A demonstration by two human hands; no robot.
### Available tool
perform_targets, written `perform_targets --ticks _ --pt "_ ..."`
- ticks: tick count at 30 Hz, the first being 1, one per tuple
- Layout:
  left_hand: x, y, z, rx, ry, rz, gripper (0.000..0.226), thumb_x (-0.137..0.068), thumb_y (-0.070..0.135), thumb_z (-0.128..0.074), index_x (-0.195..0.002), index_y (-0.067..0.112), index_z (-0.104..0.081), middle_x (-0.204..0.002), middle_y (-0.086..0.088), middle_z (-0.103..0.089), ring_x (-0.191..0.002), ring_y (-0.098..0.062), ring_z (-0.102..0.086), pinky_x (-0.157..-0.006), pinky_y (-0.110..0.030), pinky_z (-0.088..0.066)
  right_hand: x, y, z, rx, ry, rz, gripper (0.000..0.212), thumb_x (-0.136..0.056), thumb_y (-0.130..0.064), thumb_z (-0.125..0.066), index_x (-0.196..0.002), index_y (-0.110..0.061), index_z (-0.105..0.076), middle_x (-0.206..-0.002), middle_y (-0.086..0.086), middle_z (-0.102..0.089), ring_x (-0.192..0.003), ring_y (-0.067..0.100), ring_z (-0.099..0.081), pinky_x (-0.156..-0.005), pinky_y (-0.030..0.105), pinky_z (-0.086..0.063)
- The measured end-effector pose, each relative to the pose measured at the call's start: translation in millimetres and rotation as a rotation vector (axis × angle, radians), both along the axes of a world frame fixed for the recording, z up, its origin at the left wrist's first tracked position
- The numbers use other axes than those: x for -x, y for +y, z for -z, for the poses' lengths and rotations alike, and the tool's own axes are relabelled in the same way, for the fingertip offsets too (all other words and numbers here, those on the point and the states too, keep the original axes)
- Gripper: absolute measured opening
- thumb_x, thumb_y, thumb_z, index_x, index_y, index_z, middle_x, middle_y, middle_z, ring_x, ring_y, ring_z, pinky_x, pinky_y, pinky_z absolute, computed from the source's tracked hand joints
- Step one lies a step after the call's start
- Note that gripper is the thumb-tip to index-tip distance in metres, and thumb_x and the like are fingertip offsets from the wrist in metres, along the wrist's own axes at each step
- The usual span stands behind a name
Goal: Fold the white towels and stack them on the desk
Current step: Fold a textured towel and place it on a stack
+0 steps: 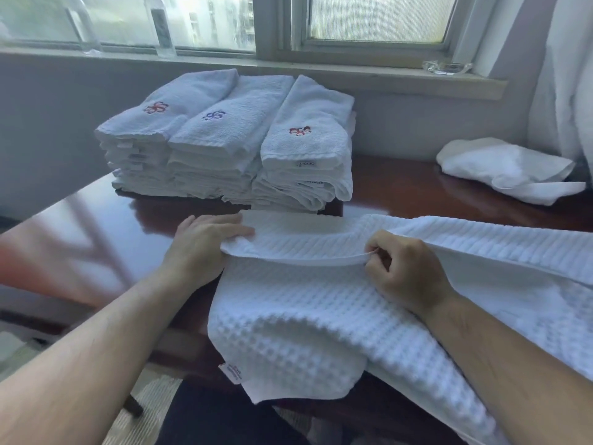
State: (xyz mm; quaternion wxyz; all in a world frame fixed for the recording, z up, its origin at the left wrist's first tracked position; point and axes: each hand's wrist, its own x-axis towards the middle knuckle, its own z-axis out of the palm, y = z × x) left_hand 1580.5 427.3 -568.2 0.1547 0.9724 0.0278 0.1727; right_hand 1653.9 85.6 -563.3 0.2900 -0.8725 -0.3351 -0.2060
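Observation:
A white waffle-weave towel (288, 303) lies across the dark wooden desk (134, 226), its near part hanging over the front edge with a small label at one corner. My left hand (205, 242) grips the towel's folded left corner, fingers laid on top. My right hand (401, 268) pinches the folded hem near the middle, fingers curled. Behind the towel stand three piles of folded white towels (231, 146) with small embroidered flowers on top.
A crumpled white towel (507, 168) lies at the desk's back right. A windowsill (353, 72) runs behind the piles, with a clear bottle at the left and a glass dish (447, 67) at the right. A white curtain hangs at the far right.

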Motion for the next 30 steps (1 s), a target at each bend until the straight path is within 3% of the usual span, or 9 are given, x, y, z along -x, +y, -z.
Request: perform_targets --ticks 2,6,9,13,17,19,24,27,30 --pt "1.8 2.0 -1.3 -0.055 0.1 0.001 0.058 -0.09 0.015 -0.065 -0.133 0.053 -0.057 -0.15 0.019 -0.047 -0.14 -0.012 -0.04 -0.118 -0.046 -0.023 0.0 0.7 0.7 0.033 0.011 0.0 0.014 -0.081 -0.03 -0.048 -0.068 -0.027 -0.052 -0.051 -0.01 -0.05 -0.048 0.01 -0.05 -0.043 0.026 -0.038" --pt "0.6 2.8 -18.3 -0.052 0.246 0.001 0.08 -0.083 -0.006 -0.042 -0.135 0.055 -0.053 -0.152 0.023 -0.043 -0.143 -0.012 -0.034 -0.119 -0.041 -0.023 3.2 1.3 -2.1 0.077 0.044 0.019 0.02 -0.084 -0.034 -0.048 -0.066 -0.025 -0.054 -0.05 -0.009 -0.053 -0.046 0.01 -0.052 -0.043 0.031 -0.044" --pt "3.6 -12.1 -32.8 -0.076 0.062 -0.018 0.07 -0.082 -0.009 -0.046 -0.125 0.042 -0.067 -0.139 0.015 -0.06 -0.134 -0.015 -0.047 -0.114 -0.038 -0.031 3.7 -2.0 -6.7 0.101 0.187 0.03 0.005 -0.09 -0.036 -0.056 -0.088 -0.033 -0.059 -0.061 -0.014 -0.06 -0.06 0.004 -0.058 -0.055 0.029 -0.045" --pt "5.8 -55.9 -55.8 -0.267 -0.135 0.081 0.063 -0.08 -0.008 -0.052 -0.119 0.039 -0.071 -0.124 0.012 -0.069 -0.114 -0.018 -0.062 -0.101 -0.039 -0.038 9.6 -29.0 -15.4 0.142 0.468 0.017 0.038 -0.091 -0.05 -0.06 -0.121 -0.052 -0.037 -0.099 -0.025 -0.056 -0.098 -0.009 -0.053 -0.078 0.015 -0.039" --pt "-5.7 -126.8 -62.8 -0.135 0.011 0.246 0.039 -0.098 0.03 -0.048 -0.136 0.037 -0.056 -0.136 0.009 -0.06 -0.123 -0.018 -0.055 -0.099 -0.037 -0.044 24.4 -71.4 -21.5 0.167 0.561 0.076 0.035 -0.092 -0.043 -0.062 -0.116 -0.05 -0.037 -0.122 -0.028 -0.047 -0.117 -0.002 -0.048 -0.091 0.021 -0.036" --pt "-19.4 -172.9 -56.5 -0.171 0.114 0.338 0.052 -0.097 0.05 -0.05 -0.145 0.031 -0.044 -0.147 0.006 -0.048 -0.132 -0.021 -0.045 -0.106 -0.038 -0.04 26.2 -92.7 -23.4 0.203 0.493 0.2 0.028 -0.094 -0.037 -0.061 -0.121 -0.039 -0.052 -0.122 -0.017 -0.054 -0.12 0.007 -0.05 -0.094 0.025 -0.037" --pt "-69.2 -282.0 -42.5 -0.263 0.139 0.356 0.053 -0.09 0.043 -0.057 -0.136 0.018 -0.045 -0.136 -0.005 -0.05 -0.126 -0.029 -0.045 -0.099 -0.042 -0.038 22.1 -159.7 -18.1 0.322 0.391 0.633 0.037 -0.095 -0.048 -0.038 -0.09 -0.018 -0.06 -0.102 -0.008 -0.059 -0.117 0.026 -0.053 -0.091 0.04 -0.037" --pt "-90.9 -322.4 -36.4 -0.351 0.07 0.295 0.033 -0.087 0.023 -0.055 -0.119 0.019 -0.052 -0.116 -0.006 -0.057 -0.108 -0.028 -0.053 -0.079 -0.037 -0.036 11.5 -201.3 -10.9 0.43 0.466 0.852 0.048 -0.097 -0.056 -0.027 -0.129 -0.032 -0.052 -0.141 0.003 -0.048 -0.137 0.028 -0.034 -0.112 0.047 -0.027" --pt "-105.2 -340.5 -31.4 -0.349 0.014 0.286 0.021 -0.092 0.021 -0.05 -0.112 0.022 -0.058 -0.109 -0.003 -0.059 -0.103 -0.028 -0.056 -0.072 -0.035 -0.031 -3.3 -225.8 -8.7 0.369 0.574 0.863 0.051 -0.097 -0.057 -0.027 -0.145 -0.039 -0.033 -0.155 0.008 -0.035 -0.142 0.032 -0.027 -0.115 0.05 -0.023"
